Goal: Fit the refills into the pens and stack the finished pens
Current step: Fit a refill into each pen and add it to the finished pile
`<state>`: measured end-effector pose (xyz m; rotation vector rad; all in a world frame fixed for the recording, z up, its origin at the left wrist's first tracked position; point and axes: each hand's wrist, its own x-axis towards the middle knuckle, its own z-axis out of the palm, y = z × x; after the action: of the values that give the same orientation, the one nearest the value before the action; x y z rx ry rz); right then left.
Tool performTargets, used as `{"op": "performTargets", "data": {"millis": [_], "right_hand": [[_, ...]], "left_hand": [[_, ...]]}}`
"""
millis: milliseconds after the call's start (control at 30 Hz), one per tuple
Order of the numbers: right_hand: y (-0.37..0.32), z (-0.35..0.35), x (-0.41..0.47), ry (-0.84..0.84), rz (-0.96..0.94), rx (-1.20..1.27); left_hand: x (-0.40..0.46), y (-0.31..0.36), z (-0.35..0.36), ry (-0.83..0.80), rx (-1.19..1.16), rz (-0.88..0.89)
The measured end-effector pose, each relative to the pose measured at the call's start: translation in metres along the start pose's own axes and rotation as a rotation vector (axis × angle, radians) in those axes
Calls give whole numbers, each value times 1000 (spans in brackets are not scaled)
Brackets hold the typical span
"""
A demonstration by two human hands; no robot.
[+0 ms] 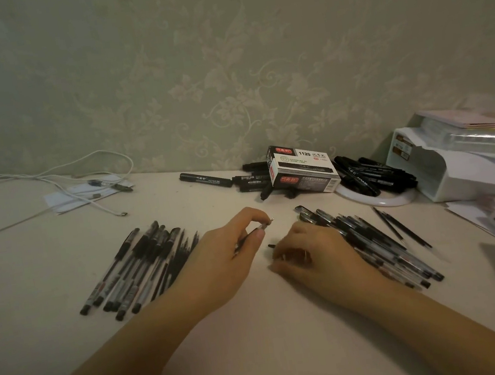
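Here, two hands (pixel 276 254), two pen piles (pixel 138 267), two loose refills (pixel 402 226).

The marker box (pixel 302 167) beyond the left hand's fingers (pixel 255 218) read "1120"; its other print was illegible.

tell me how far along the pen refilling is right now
Done, it seems: a fanned pile of pens lies by the left forearm. In hand: the left hand pinches a thin refill, while the right hand rests on the right pile of pens. Left: that pile, plus two loose refills beyond it.
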<state>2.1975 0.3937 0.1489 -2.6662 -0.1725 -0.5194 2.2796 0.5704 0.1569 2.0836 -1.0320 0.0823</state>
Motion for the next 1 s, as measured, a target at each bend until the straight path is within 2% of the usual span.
{"op": "performTargets", "data": {"millis": [67,133,233,267,333,433,700,867,1000], "right_hand": [[1,1,0,2,-21,-20],[2,0,1,83,40,60],[3,-3,3,221,256,496],[3,-3,4,239,291,622],[2,-3,4,218,289,726],[-1,0,4,157,244,777],[1,-3,5,199,281,816],[0,0,4,137,243,825],[2,0,4,116,229,819]], "left_hand": [[0,0,0,-7,9,5],[-1,-1,0,-26,29,7],[-2,-2,0,-67,64,16],[-3,-2,0,-77,71,21],[-4,-1,1,-97,72,27],[-4,0,1,-125,64,37],[-2,0,1,-91,27,41],[-3,-2,1,-104,18,46],[-3,-1,2,-88,85,44]]}}
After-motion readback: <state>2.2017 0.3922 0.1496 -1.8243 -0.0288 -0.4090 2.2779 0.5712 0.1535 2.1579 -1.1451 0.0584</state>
